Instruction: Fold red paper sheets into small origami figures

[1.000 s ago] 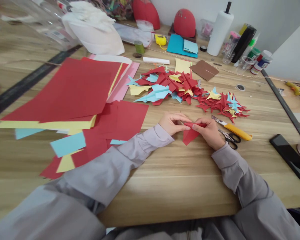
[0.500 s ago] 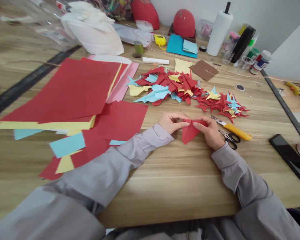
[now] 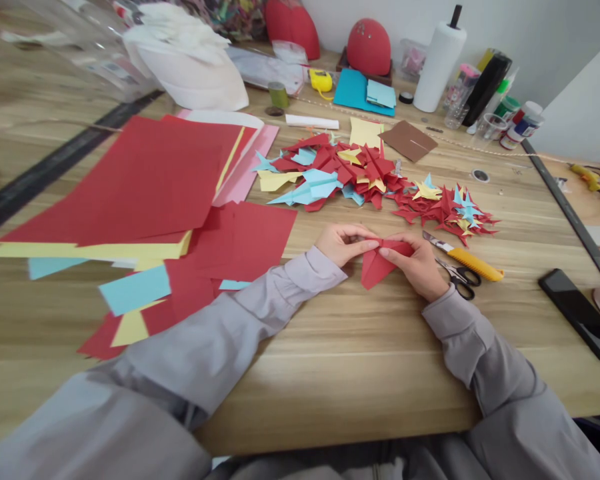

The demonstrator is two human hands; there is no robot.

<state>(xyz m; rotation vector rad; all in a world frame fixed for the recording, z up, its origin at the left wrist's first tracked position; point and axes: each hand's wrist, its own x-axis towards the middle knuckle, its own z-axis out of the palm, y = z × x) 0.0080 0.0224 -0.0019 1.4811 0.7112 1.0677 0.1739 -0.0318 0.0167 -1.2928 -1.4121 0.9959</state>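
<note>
Between my two hands is a folded piece of red paper (image 3: 376,268), its pointed end hanging toward me. My left hand (image 3: 344,244) pinches its upper left edge between thumb and fingers. On the other side my right hand (image 3: 420,263) grips the paper, thumb tip pressed near the middle fold. Parts of the paper are hidden behind the fingers. Just beyond the hands lies a pile of folded paper pieces (image 3: 325,175) in red, blue and yellow, with a second pile of smaller star-like ones (image 3: 447,207) to its right.
Scissors (image 3: 463,277) and a yellow utility knife (image 3: 473,262) lie right of my right hand. Large red sheets (image 3: 130,180) and loose cut scraps (image 3: 135,291) cover the left side. A phone (image 3: 577,313) rests at the right. Bottles (image 3: 439,67) stand at the back.
My right thumb has slid slightly left along the folded red paper. The paper's lower tip has shifted a little left. Everything else stays in place.
</note>
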